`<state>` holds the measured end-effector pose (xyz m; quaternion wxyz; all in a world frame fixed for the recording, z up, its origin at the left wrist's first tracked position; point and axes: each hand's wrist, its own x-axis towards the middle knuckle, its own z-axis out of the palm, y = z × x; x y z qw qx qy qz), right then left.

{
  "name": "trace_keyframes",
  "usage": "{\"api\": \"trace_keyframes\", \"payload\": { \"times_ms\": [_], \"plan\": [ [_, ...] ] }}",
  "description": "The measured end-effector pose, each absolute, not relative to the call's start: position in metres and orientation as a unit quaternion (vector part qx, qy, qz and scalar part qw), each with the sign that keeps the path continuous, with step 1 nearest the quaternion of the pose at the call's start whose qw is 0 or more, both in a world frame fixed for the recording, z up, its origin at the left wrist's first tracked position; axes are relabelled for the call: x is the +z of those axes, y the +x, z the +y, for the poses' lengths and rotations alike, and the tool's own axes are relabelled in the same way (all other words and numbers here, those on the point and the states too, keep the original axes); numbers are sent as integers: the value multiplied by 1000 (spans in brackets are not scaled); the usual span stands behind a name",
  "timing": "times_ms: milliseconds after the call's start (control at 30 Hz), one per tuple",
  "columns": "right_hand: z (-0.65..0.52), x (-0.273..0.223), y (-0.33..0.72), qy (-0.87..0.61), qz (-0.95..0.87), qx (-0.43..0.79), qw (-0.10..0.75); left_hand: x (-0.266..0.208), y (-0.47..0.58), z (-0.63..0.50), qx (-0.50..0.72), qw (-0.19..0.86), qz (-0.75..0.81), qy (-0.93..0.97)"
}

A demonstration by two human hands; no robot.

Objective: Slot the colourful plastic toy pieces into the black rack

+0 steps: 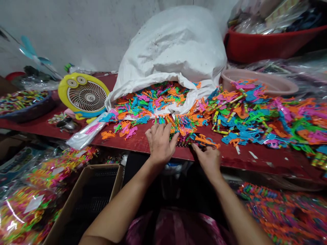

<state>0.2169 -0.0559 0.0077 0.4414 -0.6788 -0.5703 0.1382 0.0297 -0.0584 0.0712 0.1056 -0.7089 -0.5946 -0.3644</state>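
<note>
My left hand (pixel 161 141) lies palm down, thumb spread, its fingertips at a row of small colourful plastic pieces (pixel 182 124) on the red tabletop. A dark grid-like rack (pixel 184 141), partly hidden by pieces, sits between my hands with short tubes along its front edge. My right hand (pixel 209 158) is at the table edge, thumb side against the rack's right end and fingers curled. An orange plastic piece (pixel 204 139) lies just above those fingers; whether they grip it or the rack is hidden.
A white sack (pixel 176 44) spills plastic pieces behind my hands. On the right stand a heap of pieces with tubes (pixel 247 115) and a pink basin (pixel 276 83). A yellow fan (pixel 88 95) and metal cup (pixel 67 126) stand left. Below is a cardboard box (pixel 68 207) of black racks.
</note>
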Motion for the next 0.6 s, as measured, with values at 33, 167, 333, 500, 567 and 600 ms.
{"api": "trace_keyframes", "payload": {
  "times_ms": [33,167,333,500,567,600],
  "plan": [
    [-57,8,217,-679,-588,113,424,71,30,-58,-361,108,-596,-709],
    [-61,10,212,-692,-639,12,334,73,30,-59,-342,112,-606,-709],
    [-62,25,199,-730,-649,-15,216,76,30,-60,-337,115,-603,-714],
    [-58,35,196,-699,-690,20,189,83,25,-61,-321,97,-598,-728],
    [-56,37,198,-685,-705,42,180,89,23,-62,-324,92,-592,-732],
    [-55,39,199,-683,-709,54,170,92,23,-63,-333,92,-586,-733]
  ]
}}
